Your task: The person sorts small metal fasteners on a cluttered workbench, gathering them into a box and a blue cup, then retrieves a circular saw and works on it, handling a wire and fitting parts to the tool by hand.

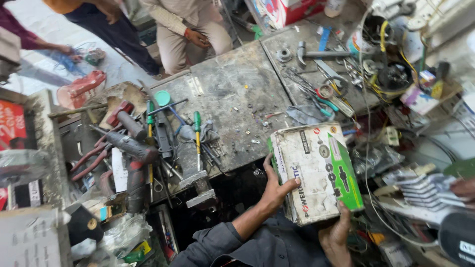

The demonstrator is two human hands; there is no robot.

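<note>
Gripping a worn white-and-green cardboard box (316,173) w/ both hands, we hold it tilted just off the front edge of the desk (232,94), above our lap. Left hand (275,190) clamps the box's left side, thumb across its top face, fingers wrapped under; right hand (336,235) cups the bottom corner from below, so the weight sits on that palm, we judge. Both hands are closed on the box, none free. Desk is grimy & crowded: green-handled screwdriver (197,129) and dark drill (131,148) to the left, pliers w/ red grips (89,158) beyond, hammer (321,53) at the far side. Other people stand beyond the desk, apart from us.
</note>
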